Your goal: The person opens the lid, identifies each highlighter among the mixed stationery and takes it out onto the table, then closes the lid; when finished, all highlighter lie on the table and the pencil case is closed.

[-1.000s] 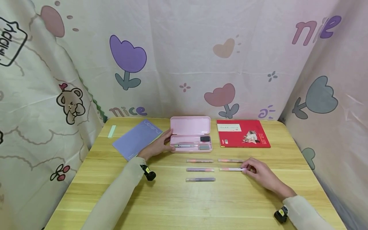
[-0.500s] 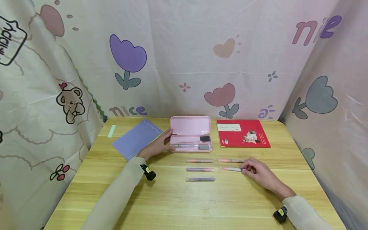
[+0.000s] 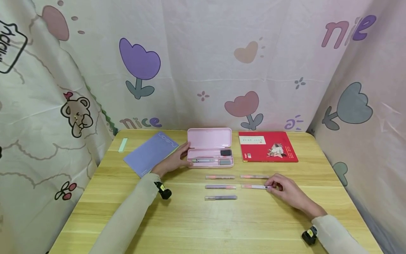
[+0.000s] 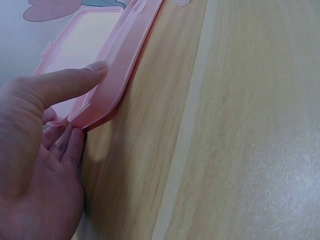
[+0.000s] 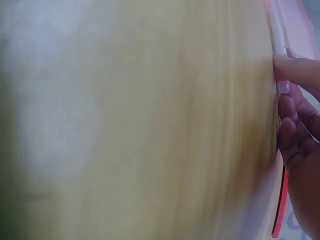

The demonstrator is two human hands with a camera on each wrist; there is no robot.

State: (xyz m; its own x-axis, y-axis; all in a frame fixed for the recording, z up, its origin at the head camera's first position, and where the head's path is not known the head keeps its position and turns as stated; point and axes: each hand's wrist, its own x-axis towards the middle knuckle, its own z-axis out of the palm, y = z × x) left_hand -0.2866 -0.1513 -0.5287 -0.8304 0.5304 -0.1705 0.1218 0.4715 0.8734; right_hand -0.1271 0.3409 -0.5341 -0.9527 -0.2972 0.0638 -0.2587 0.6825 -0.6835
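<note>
An open pink pencil case [image 3: 210, 166] stands at the back middle of the table, its lid tipped back. Inside it lie a pen [image 3: 203, 161], a black-topped item [image 3: 226, 152] and a grey block [image 3: 225, 162]. My left hand [image 3: 172, 163] grips the case's left end; in the left wrist view the thumb [image 4: 75, 82] lies on its front wall and the other fingers are at the end. My right hand [image 3: 290, 192] pinches the right end of a white pen with a pinkish tip [image 3: 253, 186], low over or on the table. Other capped pens [image 3: 220, 187] lie in rows beside it.
A blue notebook [image 3: 150, 153] lies under or behind my left forearm, with a pale green strip [image 3: 123, 145] farther left. At the back right is a red book [image 3: 269, 150]. A printed curtain [image 3: 190, 63] hangs behind the wooden table [image 3: 215, 225].
The pen in my right hand tilts slightly at half a second ago and lies nearly level again now. My left hand stays on the pencil case.
</note>
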